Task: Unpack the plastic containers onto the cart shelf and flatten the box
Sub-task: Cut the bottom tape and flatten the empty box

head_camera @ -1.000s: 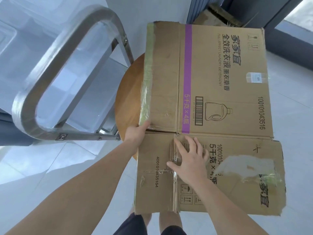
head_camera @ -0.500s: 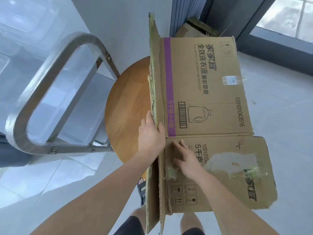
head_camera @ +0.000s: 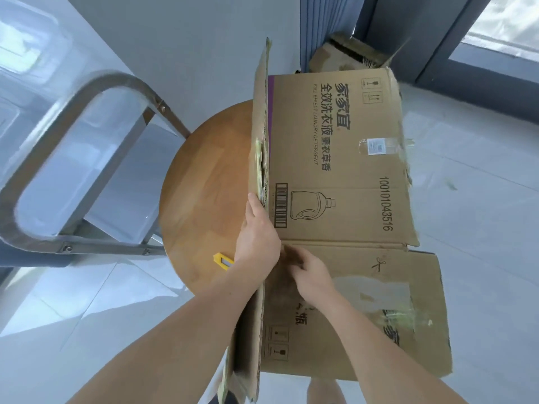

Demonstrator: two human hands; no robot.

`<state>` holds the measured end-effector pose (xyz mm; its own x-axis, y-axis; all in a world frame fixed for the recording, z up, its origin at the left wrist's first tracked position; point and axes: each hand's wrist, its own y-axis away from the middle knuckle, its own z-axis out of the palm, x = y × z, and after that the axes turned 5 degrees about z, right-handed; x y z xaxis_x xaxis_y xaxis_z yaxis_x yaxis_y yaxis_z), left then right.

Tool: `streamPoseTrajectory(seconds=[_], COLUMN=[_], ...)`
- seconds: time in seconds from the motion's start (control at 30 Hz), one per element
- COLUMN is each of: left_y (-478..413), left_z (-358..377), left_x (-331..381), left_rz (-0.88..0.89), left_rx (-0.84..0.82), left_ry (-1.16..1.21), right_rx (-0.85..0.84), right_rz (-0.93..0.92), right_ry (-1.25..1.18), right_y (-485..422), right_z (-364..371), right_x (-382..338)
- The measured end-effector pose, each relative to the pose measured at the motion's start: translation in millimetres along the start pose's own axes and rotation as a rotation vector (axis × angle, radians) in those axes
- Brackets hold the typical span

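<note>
Steel tubing of the cart handle [head_camera: 87, 158] frames the far left, and beyond it pale translucent plastic containers [head_camera: 32, 62] appear to sit on the cart, so the unpacking looks done. What is left is the flattening. Over the right side of the round wooden table [head_camera: 210, 176] the cardboard box [head_camera: 335, 170] is opened out, its printed panels lying nearly flat while one side panel stands on edge. The left hand [head_camera: 256, 237] presses straight fingers against that upright panel from its left. The right hand [head_camera: 312, 272] rests on the near flap by the crease, its fingers blurred, so I cannot tell whether it pinches anything. I judge the box roughly half collapsed. A yellow utility knife [head_camera: 223, 261] lies at the table's near edge. Pale floor tiles [head_camera: 481, 199] surround the table, more cardboard [head_camera: 344, 53] leans by a dark window frame [head_camera: 431, 39].
</note>
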<state>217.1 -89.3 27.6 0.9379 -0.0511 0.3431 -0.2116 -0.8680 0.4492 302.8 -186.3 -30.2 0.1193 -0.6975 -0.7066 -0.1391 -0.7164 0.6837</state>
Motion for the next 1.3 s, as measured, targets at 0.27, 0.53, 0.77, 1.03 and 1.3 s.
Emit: streamPoseTrajectory(seconds=[0.27,0.53,0.77,1.03,1.3], left_y=[1.8,-4.9,-10.5,-14.8,-18.0], left_z=[17.6,34.6,44.4,48.3,52.2], left_x=[28.0,32.0,32.2,36.1,32.2], left_rz=[-0.084,-0.108,-0.119,-0.083,-0.057], left_rx=[0.030,0.077,0.103,0.133,0.143], left_ry=[-0.054,-0.092,-0.135,-0.184,-0.198], right_rx=[0.471,0.465,0.387,0.328,0.149], right_rz=[0.096,0.265,0.358,0.467,0.525], right_ry=[0.295,-0.046,-0.120,-0.323,-0.491], right_y=[5.7,-18.1,-69.7,-116.9,-141.0], right_z=[-123.7,-195.8,-217.5,-222.5,-228.9], right_x=[44.8,86.6,100.4,117.4,137.9])
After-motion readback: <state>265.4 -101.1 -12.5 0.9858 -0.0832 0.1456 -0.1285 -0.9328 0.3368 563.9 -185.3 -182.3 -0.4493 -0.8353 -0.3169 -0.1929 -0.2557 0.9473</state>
